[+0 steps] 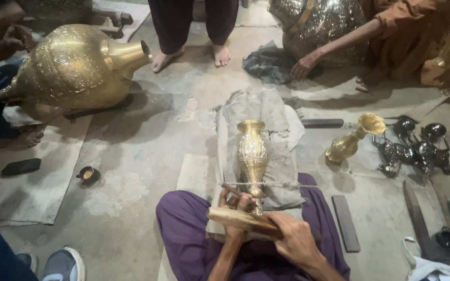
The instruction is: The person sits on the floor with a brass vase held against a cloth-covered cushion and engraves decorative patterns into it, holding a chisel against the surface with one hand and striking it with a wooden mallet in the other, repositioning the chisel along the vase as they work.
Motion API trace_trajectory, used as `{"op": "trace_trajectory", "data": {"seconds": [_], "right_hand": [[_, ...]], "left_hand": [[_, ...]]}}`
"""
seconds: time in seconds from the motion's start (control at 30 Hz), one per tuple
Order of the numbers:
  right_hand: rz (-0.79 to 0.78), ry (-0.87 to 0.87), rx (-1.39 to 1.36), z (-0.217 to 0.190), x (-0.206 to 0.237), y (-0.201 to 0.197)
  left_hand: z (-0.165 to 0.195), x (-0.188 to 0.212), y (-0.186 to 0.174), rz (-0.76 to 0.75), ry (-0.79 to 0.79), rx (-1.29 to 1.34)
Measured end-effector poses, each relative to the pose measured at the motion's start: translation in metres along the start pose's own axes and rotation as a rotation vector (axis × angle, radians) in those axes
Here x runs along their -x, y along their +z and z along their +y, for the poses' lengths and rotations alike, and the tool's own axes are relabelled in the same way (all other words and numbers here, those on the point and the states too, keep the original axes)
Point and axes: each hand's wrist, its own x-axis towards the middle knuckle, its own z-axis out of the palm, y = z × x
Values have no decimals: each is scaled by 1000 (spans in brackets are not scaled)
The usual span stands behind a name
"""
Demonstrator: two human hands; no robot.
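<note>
A small brass vase with engraved sides lies on a grey cloth in front of my knees, held down by a string across its neck. My left hand pinches a thin metal chisel against the vase's base. A wooden mallet is gripped in my right hand, its head just over the chisel's end. My legs in purple trousers sit either side.
A huge brass pot lies on its side at left. A second brass vase and dark metal pieces sit at right. Another person's hand rests by a large engraved vessel. Bare feet stand ahead; a small cup sits at left.
</note>
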Motion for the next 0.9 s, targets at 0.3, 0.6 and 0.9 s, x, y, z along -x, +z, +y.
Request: {"op": "trace_trajectory", "data": {"seconds": [0.3, 0.6, 0.9], "right_hand": [[-19, 323, -131, -2, -5, 13], [-137, 149, -434, 20, -12, -31], [164, 184, -888, 53, -15, -9]], "left_hand": [[20, 1, -6, -132, 43, 188], [70, -45, 1, -38, 98, -292], [90, -149, 61, -309, 405, -692]]}}
